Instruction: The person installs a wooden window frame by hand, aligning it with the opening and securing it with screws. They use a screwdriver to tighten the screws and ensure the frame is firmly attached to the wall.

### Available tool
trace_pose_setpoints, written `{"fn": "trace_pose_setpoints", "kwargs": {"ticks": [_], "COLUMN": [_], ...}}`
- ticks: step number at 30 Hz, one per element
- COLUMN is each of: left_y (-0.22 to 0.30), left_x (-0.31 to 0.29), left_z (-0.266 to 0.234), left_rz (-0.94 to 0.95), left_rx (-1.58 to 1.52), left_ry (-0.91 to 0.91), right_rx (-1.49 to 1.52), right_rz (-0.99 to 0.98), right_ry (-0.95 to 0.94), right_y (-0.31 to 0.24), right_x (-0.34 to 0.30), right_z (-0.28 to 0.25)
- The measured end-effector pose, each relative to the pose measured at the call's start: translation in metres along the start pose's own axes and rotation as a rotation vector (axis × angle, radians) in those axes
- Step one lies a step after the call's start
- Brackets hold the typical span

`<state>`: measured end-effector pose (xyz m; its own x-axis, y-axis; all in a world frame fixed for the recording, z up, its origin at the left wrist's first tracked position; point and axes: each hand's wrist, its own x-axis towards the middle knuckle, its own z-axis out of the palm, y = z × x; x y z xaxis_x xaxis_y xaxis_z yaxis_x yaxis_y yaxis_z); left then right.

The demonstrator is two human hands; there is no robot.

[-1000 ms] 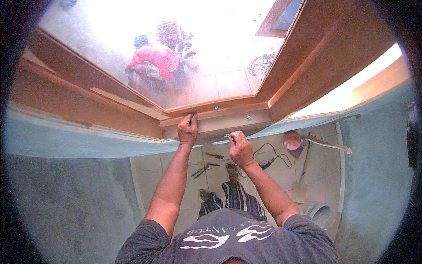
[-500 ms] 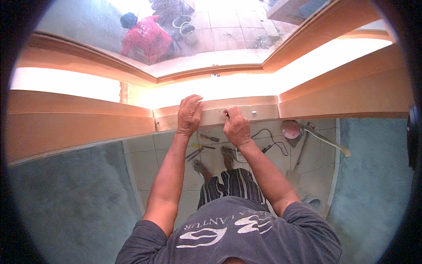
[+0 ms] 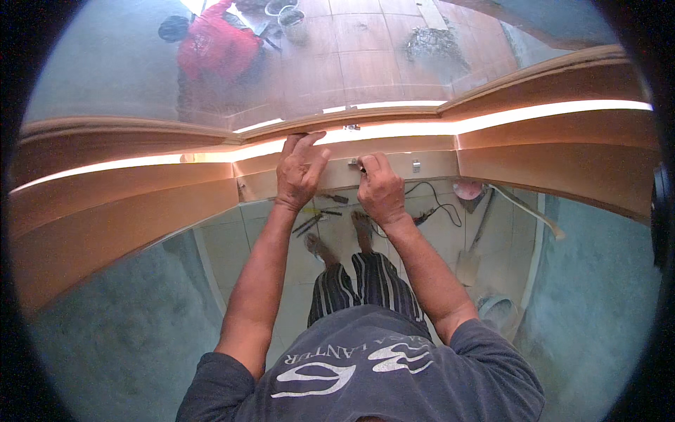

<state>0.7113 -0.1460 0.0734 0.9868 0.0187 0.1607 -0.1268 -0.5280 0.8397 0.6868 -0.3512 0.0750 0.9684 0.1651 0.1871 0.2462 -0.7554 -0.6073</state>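
Head view: left hand (image 3: 301, 172) (fingers spread) at the sash's (image 3: 401, 113) bottom edge; right hand (image 3: 381, 188) pinches a metal fitting (image 3: 353, 163) near the frame's (image 3: 443, 163) edge.

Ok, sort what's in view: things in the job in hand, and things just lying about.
In the job, it seems:
left hand, at the window sash
right hand, pinching a small metal piece
metal catch on the sash
metal bracket on the sill

Apparently just lying about, on the floor:
pliers-like tool
chisel-like tool
pink round thing
shovel-like tool
grey bucket
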Motion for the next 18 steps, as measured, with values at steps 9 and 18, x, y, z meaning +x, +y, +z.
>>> {"fn": "trace_pose_setpoints", "kwargs": {"ticks": [9,18], "left_y": [0.009,0.022], "left_x": [-0.001,0.003], "left_z": [0.001,0.006], "left_rz": [0.078,0.202], "left_rx": [0.25,0.281], "left_ry": [-0.123,-0.272], "right_rx": [0.066,0.157], "right_rz": [0.062,0.122], "right_ry": [0.007,0.032], "right_y": [-0.002,0.003], "right_x": [-0.001,0.0], "right_z": [0.001,0.002]}}
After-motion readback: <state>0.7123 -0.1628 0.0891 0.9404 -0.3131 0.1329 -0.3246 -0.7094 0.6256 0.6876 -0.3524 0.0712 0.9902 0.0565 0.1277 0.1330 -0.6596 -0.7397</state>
